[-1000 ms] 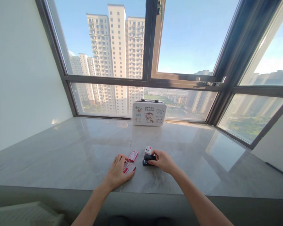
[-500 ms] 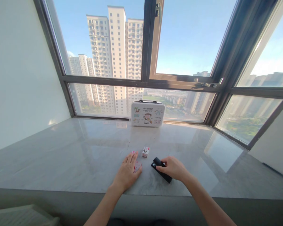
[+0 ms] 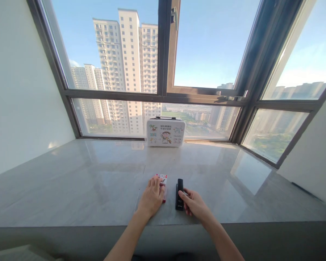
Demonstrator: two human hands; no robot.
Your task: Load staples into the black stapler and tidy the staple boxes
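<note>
My left hand (image 3: pixel 152 195) rests on the sill with its fingers curled over a small red-and-white box (image 3: pixel 163 177). A second red-and-white packet (image 3: pixel 164 195) shows beside my left thumb, mostly covered by the hand. To the right, a black stapler (image 3: pixel 180 194) stands with its long side pointing at the window. My right hand (image 3: pixel 192 203) grips it from the right, thumb on top and fingers along its side. A narrow strip of sill separates the stapler from the packet.
A white case with cartoon prints (image 3: pixel 165 134) and a dark handle stands against the window at the back. The grey marble sill (image 3: pixel 97 181) runs from the left wall to the right wall, with a front edge close to my wrists.
The stapler has turned from a slant to point straight toward the window. The small box, which stood apart from my left hand, is now against its fingers. The view has shifted slightly.
</note>
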